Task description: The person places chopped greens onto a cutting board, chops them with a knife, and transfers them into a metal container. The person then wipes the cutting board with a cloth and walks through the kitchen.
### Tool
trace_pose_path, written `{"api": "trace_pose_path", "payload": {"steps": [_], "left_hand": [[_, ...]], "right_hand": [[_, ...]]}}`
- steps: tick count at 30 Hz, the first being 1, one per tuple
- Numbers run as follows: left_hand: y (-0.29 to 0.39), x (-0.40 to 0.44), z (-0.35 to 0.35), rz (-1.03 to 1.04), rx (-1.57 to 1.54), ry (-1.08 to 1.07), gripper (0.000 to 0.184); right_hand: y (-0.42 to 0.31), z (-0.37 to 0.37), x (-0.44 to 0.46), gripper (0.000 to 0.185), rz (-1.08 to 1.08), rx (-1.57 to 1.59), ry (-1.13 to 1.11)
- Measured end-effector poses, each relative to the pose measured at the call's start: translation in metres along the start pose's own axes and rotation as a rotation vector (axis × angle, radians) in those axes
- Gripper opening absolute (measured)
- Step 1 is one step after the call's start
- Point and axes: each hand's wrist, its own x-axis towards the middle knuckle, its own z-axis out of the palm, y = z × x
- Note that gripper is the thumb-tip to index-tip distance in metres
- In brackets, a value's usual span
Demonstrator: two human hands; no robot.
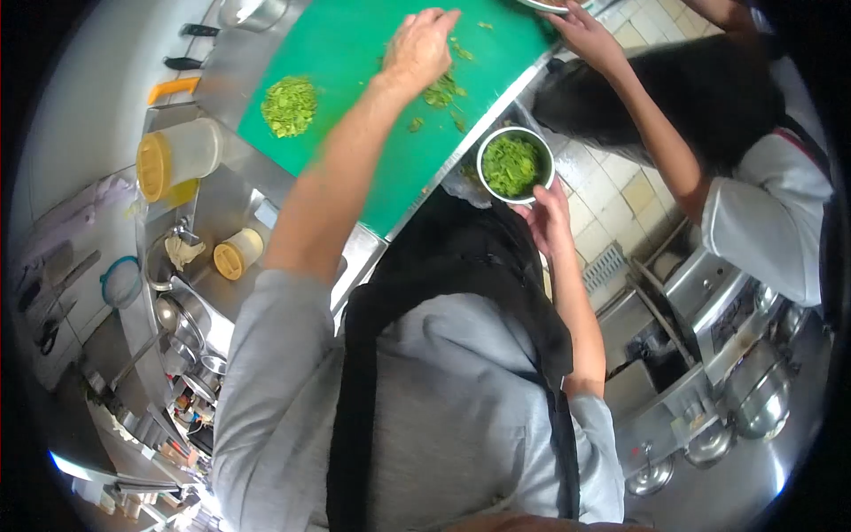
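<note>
My right hand (550, 220) grips the rim and side of a white bowl (481, 168), holding it just beyond the near edge of a green cutting board (355, 106). Chopped green leaves (511, 166) fill the bowl. Over the board, my left hand (418, 51) is closed with its fingers drawn together; what they hold, if anything, is hidden. Loose leaf pieces (441, 91) lie scattered beside and below that hand. A round pile of chopped greens (289, 106) sits toward the left of the board.
At right stands a co-worker, whose hand (589, 37) holds a dish (554, 5) at the board's edge. Knives (183, 64) line the left wall above a lidded plastic container (182, 158). A sink (213, 213) lies left; metal pans (758, 390) are at lower right.
</note>
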Motion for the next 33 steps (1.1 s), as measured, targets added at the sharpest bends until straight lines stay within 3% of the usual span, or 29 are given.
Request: {"api": "trace_pose_path", "payload": {"steps": [2,4,8,11,14,16,22,26,29,33], "left_hand": [[0.01,-0.003,0.002,0.013,0.037,-0.041,0.05],[0.018,-0.013,-0.004,0.038,-0.007,-0.215,0.045],[0.045,-0.07,-0.026,0.186,-0.214,-0.224,0.046],[0.045,-0.089,-0.051,-0.065,-0.242,-0.029,0.049],[0.039,-0.096,-0.056,-0.202,-0.239,-0.126,0.051],[0.035,-0.096,-0.043,-0.117,-0.187,-0.096,0.05],[0.09,-0.097,-0.023,-0.119,-0.346,-0.311,0.04],[0.131,-0.118,-0.033,-0.007,-0.538,-0.245,0.04],[0.111,-0.12,-0.057,-0.047,-0.474,-0.115,0.035],[-0.008,-0.127,-0.106,-0.344,-0.091,0.138,0.035]], "right_hand": [[0.002,-0.005,0.0,0.068,-0.002,-0.013,0.004],[0.0,-0.001,0.003,0.068,0.008,-0.013,0.004],[0.012,-0.01,0.017,0.069,0.044,-0.008,0.014],[0.013,-0.014,0.021,0.07,0.061,-0.003,-0.008],[0.018,-0.026,0.031,0.071,0.089,-0.016,-0.012],[0.015,-0.021,0.032,0.069,0.087,-0.07,0.04],[0.006,-0.014,0.031,0.063,0.101,-0.109,0.0],[0.002,-0.012,0.028,0.064,0.094,-0.096,-0.023],[0.003,-0.013,0.027,0.067,0.086,-0.12,-0.026],[0.003,-0.019,0.024,0.069,0.09,-0.129,-0.024]]}}
